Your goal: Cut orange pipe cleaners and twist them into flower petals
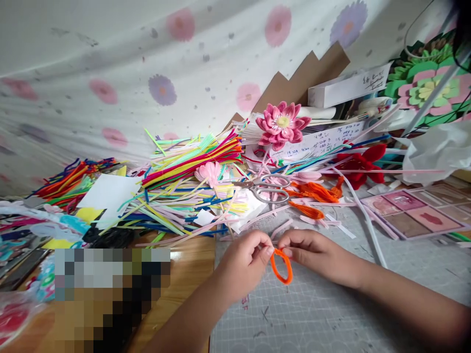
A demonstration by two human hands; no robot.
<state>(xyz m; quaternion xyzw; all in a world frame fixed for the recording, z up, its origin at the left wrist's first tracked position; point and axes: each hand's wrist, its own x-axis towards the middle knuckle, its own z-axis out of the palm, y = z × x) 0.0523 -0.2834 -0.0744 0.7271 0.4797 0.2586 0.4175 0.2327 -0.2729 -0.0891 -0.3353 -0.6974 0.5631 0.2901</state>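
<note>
An orange pipe cleaner loop (281,267) hangs between my two hands, above the grey cutting mat (294,318). My left hand (248,260) pinches the loop's upper left part between thumb and fingers. At its upper right, the fingertips of my right hand (312,255) are closed on the same loop. Behind the hands lie silver scissors (272,189) and bundles of orange pipe cleaner pieces (312,191). A pink pipe cleaner flower (282,121) stands farther back.
Heaps of coloured pipe cleaners (191,162) spread across the back and left. A red flower (362,165), a palette (415,211) and crumpled white plastic (430,152) lie at the right. A blurred patch covers the lower left.
</note>
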